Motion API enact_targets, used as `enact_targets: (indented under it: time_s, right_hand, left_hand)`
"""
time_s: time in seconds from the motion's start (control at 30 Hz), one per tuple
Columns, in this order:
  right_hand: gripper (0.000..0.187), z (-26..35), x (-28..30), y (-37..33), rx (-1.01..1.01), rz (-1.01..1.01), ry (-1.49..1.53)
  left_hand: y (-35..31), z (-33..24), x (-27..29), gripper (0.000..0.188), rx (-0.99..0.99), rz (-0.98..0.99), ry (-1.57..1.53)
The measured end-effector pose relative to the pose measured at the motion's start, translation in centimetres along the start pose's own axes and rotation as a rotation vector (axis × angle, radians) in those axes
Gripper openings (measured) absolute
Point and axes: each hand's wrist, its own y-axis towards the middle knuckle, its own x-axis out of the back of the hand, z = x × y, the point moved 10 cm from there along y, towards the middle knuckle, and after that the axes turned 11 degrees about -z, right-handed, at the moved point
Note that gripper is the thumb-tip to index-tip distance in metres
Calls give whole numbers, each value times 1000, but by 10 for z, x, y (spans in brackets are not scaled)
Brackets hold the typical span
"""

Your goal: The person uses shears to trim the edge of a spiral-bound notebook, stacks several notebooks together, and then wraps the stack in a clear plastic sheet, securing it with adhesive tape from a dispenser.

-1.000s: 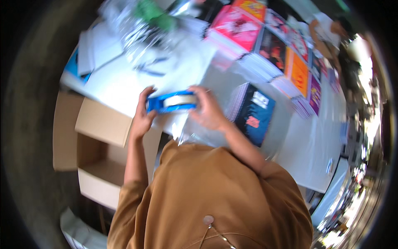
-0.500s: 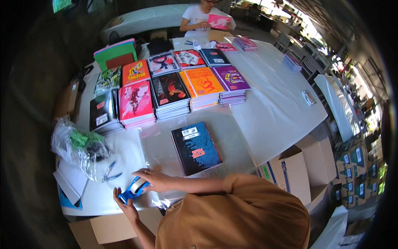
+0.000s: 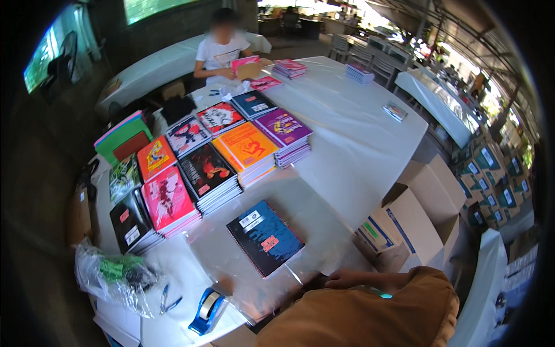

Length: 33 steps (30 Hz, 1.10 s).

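My right hand point(image 3: 342, 279) is at the table's near edge beside my brown sleeve point(image 3: 436, 289); its fingers are dark and partly hidden, so their pose is unclear. My left hand is out of sight. A spiral notebook point(image 3: 257, 231) with a dark blue and black cover lies flat on a clear plastic sheet point(image 3: 326, 222), just beyond my right hand. At the near left of the table, a blue tape dispenser point(image 3: 200, 325) carrying a roll of pale tape stands untouched. Blue pens point(image 3: 171, 303) lie to its left.
Stacked notebooks point(image 3: 211, 176) with bright covers stand across the table's left half. A clear bag point(image 3: 115, 272) with green contents sits near left. Open cardboard boxes point(image 3: 413, 220) flank the right edge. Across the table, a person in white point(image 3: 222, 55) holds a pink notebook.
The tape dispenser left my hands and now stands on the table. My right hand moved right to the table edge; my left hand went out of view. The view swung rightward.
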Motion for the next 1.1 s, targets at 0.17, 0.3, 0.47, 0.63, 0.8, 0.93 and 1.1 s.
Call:
enact_targets:
  time_s: [0.17, 0.3, 0.47, 0.63, 0.8, 0.93, 1.1]
  right_hand:
    - [50, -117, -15, -23, -220, -245, 161]
    - [46, -164, -25, -20, -160, -277, 31]
    - [43, -141, 35, -43, -423, -403, 386]
    - [41, -287, -27, -85, -909, -12, 557]
    - [36, -228, 12, -91, -638, 306, 560]
    - [40, -225, 10, -106, -675, 428, 800]
    - [35, -207, 38, -110, -430, 304, 618]
  left_hand:
    - [25, -16, -47, 56, -32, 85, 38]
    - [32, -28, -77, 56, -46, 112, 61]
    - [36, -40, -95, 55, -56, 77, 113]
    - [24, -48, -134, 54, -37, 100, 125]
    - [18, -62, -148, 54, -47, 78, 160]
    - [13, -67, -158, 53, -49, 70, 167]
    - [7, -70, -165, 52, -45, 66, 187]
